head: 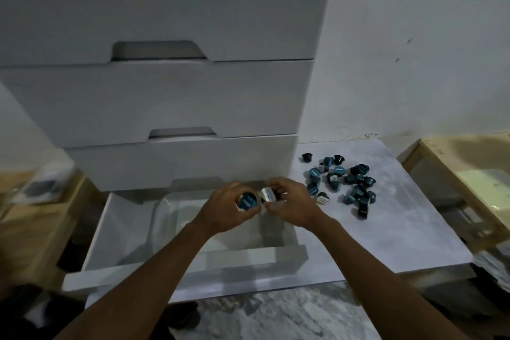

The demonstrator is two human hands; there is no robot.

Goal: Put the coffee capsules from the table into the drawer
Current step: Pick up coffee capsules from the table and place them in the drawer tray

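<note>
A tall white chest of drawers (pixel 165 91) filled most of what I could see, its upper fronts closed and set against a pale wall. Beside it on the right stood the low table (pixel 400 234) with a mottled grey-white top, its left edge butting up against the chest. The bottom drawer (pixel 110 243) was pulled well out toward the person. Inside it sat a clear tub (pixel 165 218), and I could not make out anything lying in it. Light wooden furniture (pixel 455 163) stood beyond the table on the right, and more wood showed at the far left, too blurred to read.

The coffee capsules (pixel 342 182) lay in a loose heap on the back half of the table, near the chest. They had dark bodies, mostly with teal lids and a few with white ones. Some lay tipped on their sides, and some stood lid-down. One dark capsule (pixel 307 157) sat apart at the back left of the heap.

Both bare arms reached in over the open drawer, and the hands met above its back right corner. The left hand (pixel 229 210) had its fingers curled round a teal-lidded capsule (pixel 246 201), the lid turned up toward me. The right hand (pixel 292 201) pinched a white-lidded capsule (pixel 268 194) between thumb and fingertips. The two capsules were held just beside each other, and I could not tell whether they touched.
</note>
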